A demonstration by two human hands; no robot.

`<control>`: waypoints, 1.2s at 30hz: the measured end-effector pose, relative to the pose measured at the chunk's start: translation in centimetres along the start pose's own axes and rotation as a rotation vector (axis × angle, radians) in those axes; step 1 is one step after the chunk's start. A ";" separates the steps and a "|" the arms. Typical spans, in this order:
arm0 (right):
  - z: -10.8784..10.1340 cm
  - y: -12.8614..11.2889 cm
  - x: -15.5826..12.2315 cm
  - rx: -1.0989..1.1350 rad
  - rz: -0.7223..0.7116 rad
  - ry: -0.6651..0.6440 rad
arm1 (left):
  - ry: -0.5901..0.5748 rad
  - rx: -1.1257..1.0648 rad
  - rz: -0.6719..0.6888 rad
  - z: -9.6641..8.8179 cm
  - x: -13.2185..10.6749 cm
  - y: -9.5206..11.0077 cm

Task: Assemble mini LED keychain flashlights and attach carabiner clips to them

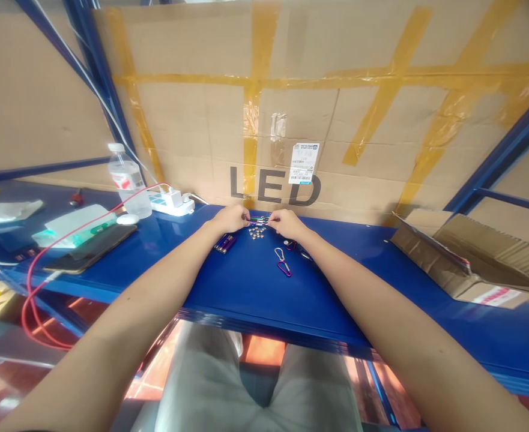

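Note:
My left hand (234, 219) and my right hand (286, 224) face each other near the back of the blue table, both with fingers closed in a pinch. Between the fingertips lies a small row of slim shiny rods (259, 221), with one hand at each end; their exact kind is too small to tell. Just in front are several small gold-coloured round pieces (257, 233). Dark purple tubes (225, 243) lie side by side below my left wrist. Nearer me rest a silver carabiner (280, 254) and a purple carabiner (284, 268). Small dark items (306, 255) sit partly behind my right forearm.
A large taped cardboard sheet (192, 132) stands behind the blue table (264, 300). To the left are a water bottle (129, 183), a power strip (174, 205), a phone (93, 249) and a red cable (29, 288). An open cardboard box (430, 264) stands right.

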State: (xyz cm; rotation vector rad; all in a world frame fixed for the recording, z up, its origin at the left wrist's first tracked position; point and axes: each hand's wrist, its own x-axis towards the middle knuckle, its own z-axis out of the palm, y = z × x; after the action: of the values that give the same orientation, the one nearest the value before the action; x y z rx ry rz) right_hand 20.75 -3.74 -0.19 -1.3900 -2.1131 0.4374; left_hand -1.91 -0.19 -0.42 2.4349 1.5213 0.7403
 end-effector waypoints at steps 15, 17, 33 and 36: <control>-3.2 1.8 -0.4 0.053 0.048 0.112 | -0.003 0.196 -0.055 -3.8 -1.1 2.1; -4.5 2.4 -1.5 0.064 0.056 0.114 | -0.099 0.169 -0.042 -5.2 -1.5 2.8; -5.2 -0.1 -6.2 -0.124 -0.143 0.114 | -0.650 0.312 -0.146 -5.0 -3.2 7.4; -5.0 -0.7 -6.5 -0.118 -0.141 0.096 | -0.588 0.266 -0.114 -4.4 -3.2 7.8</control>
State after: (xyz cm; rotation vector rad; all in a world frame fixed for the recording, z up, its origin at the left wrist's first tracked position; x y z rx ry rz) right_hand 25.30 -10.14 2.33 -1.2882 -2.1697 0.1889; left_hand 0.94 -7.06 5.48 2.3980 1.5524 -0.2090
